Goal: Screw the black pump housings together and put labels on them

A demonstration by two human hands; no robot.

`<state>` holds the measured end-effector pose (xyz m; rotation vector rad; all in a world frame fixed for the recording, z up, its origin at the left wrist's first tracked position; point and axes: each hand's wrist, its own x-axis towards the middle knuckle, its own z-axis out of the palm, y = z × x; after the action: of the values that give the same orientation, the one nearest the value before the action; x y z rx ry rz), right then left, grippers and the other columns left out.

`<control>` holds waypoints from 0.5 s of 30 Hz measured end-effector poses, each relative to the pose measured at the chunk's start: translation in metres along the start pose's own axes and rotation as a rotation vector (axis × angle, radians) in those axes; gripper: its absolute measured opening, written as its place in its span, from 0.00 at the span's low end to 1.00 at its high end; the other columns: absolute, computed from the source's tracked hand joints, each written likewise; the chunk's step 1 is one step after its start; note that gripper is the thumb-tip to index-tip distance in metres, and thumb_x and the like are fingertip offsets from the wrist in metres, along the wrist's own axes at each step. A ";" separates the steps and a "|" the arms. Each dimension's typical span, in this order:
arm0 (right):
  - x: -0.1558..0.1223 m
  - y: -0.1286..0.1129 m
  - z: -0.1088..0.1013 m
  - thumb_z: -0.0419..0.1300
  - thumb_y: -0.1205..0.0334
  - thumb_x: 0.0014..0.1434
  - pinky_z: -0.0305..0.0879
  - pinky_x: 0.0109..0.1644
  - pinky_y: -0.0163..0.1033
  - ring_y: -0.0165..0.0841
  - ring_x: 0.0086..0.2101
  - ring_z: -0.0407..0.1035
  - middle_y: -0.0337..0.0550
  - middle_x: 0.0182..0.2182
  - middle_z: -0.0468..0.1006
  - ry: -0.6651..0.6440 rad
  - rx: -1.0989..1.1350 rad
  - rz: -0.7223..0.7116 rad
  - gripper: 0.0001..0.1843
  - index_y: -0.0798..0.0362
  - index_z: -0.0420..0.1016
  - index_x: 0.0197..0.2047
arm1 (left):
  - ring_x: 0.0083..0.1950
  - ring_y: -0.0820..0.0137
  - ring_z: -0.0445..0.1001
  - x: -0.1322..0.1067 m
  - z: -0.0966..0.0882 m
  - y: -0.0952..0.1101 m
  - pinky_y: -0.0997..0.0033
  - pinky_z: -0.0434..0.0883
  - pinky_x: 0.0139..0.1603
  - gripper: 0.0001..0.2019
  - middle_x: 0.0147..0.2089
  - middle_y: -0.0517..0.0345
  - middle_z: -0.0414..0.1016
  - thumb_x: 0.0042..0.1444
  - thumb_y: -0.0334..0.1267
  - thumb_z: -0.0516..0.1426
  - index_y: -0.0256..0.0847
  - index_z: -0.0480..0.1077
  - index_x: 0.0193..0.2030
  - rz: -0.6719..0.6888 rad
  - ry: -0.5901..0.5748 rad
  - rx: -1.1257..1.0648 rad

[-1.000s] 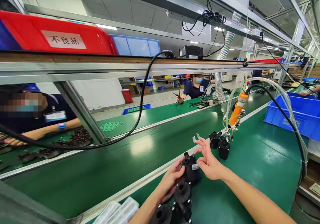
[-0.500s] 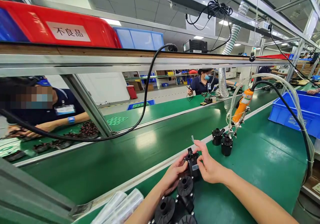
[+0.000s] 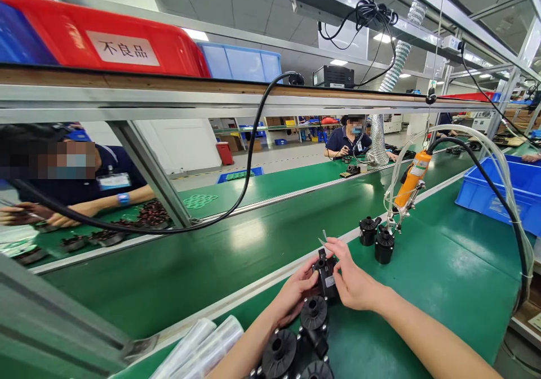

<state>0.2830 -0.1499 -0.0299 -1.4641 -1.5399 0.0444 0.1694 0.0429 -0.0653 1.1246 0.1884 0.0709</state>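
Observation:
My left hand (image 3: 296, 290) is closed around a small black pump (image 3: 327, 277), tilted upward, with a pale label on its side. My right hand (image 3: 351, 275) is partly closed at the pump's right side, its thumb against the label area. Thin pale pointed strips (image 3: 323, 237) stick out past the right fingertips; their kind is unclear. Several more black pumps (image 3: 279, 352) with round tops stand just below my left hand. Two further black pumps (image 3: 384, 246) stand on the green bench to the right.
An orange electric screwdriver (image 3: 413, 179) hangs above the two pumps, with hoses and a black cable. Clear plastic-wrapped rolls (image 3: 211, 345) lie by my left forearm. A blue crate (image 3: 486, 193) is at right. A green conveyor belt (image 3: 203, 272) runs beyond; co-workers sit across it.
The view has shifted slightly. Both hands stay at the pump, and the right fingers have moved a little, showing more of the pale strips. The co-worker at left has moved a hand.

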 end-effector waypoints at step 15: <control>-0.003 0.017 -0.007 0.66 0.63 0.62 0.58 0.74 0.66 0.52 0.76 0.41 0.61 0.77 0.39 -0.021 -0.169 0.179 0.56 0.47 0.33 0.80 | 0.61 0.50 0.77 -0.005 0.001 0.004 0.56 0.73 0.60 0.39 0.56 0.47 0.82 0.50 0.47 0.76 0.47 0.72 0.68 0.006 0.031 0.000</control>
<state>0.2997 -0.1512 -0.0388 -1.7383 -1.4539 0.0370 0.1651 0.0428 -0.0601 1.1244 0.2126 0.0935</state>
